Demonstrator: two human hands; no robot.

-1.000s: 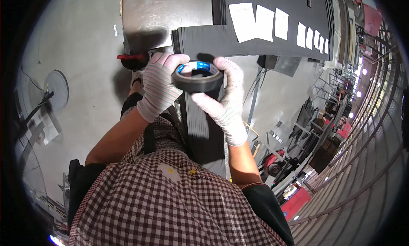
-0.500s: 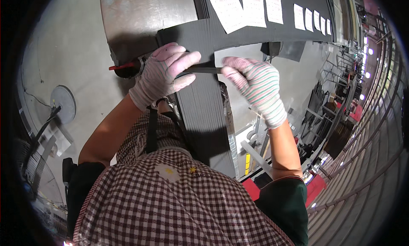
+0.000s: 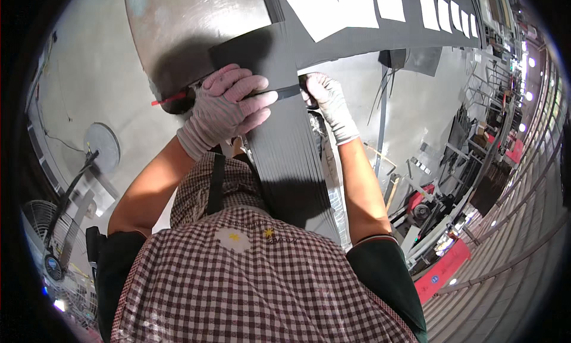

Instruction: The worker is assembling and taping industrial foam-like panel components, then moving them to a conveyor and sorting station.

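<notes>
A long stack of thin dark grey strips or panels (image 3: 285, 150) runs from near my body away from me. Across its top lies a flat dark band (image 3: 289, 93), stretched between my hands. My gloved left hand (image 3: 229, 105) rests on the stack's left side, fingers laid out flat over the band's left end. At the right edge my gloved right hand (image 3: 332, 105) is closed, with its fingers curled around the band's dark end at the stack's side. Part of what the right hand grips is hidden. Beside my left wrist sits a dark rounded object with a red handle (image 3: 172, 98).
White paper sheets (image 3: 389, 3) lie on a dark surface at the far side. A worn metal tabletop (image 3: 196, 16) stands far left. A round grey base (image 3: 102, 147) is on the floor at left. Metal racks (image 3: 470, 147) and a red panel (image 3: 443, 271) are at right.
My right hand has moved left and down to the stack's right edge, bringing the band flat across the top. My left hand has flattened onto the stack.
</notes>
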